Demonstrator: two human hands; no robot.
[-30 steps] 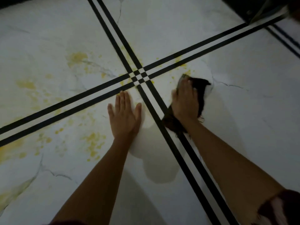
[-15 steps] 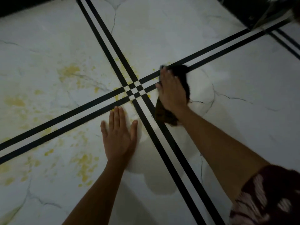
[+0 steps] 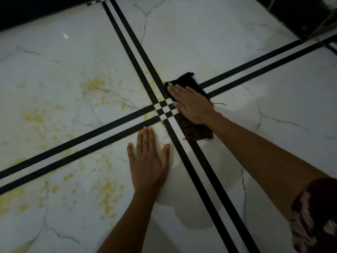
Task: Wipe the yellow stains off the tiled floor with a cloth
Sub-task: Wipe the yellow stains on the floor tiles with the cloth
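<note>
A dark cloth (image 3: pixel 189 83) lies on the white marble-look tiled floor (image 3: pixel 200 42), right of where the double black lines cross (image 3: pixel 165 110). My right hand (image 3: pixel 189 105) presses flat on the cloth with straight fingers pointing left toward the crossing; part of the cloth shows below my wrist. My left hand (image 3: pixel 148 161) rests flat on the near tile, fingers spread and straight, fingertips close to the black line. Yellow stains (image 3: pixel 93 84) spread over the left tiles, with more yellow stains (image 3: pixel 107 190) on the near-left tile and small yellow spots beside the crossing.
A dark border or wall (image 3: pixel 36 10) runs along the far edge, and another dark area (image 3: pixel 300 13) fills the far right corner. A wet-looking pale patch (image 3: pixel 193 212) lies on the near tile by the black lines. My patterned sleeve (image 3: pixel 315 214) shows at lower right.
My right hand has slid the cloth left, up to the crossing of the black lines. My left hand stays planted flat on the near tile. The view has shifted.
</note>
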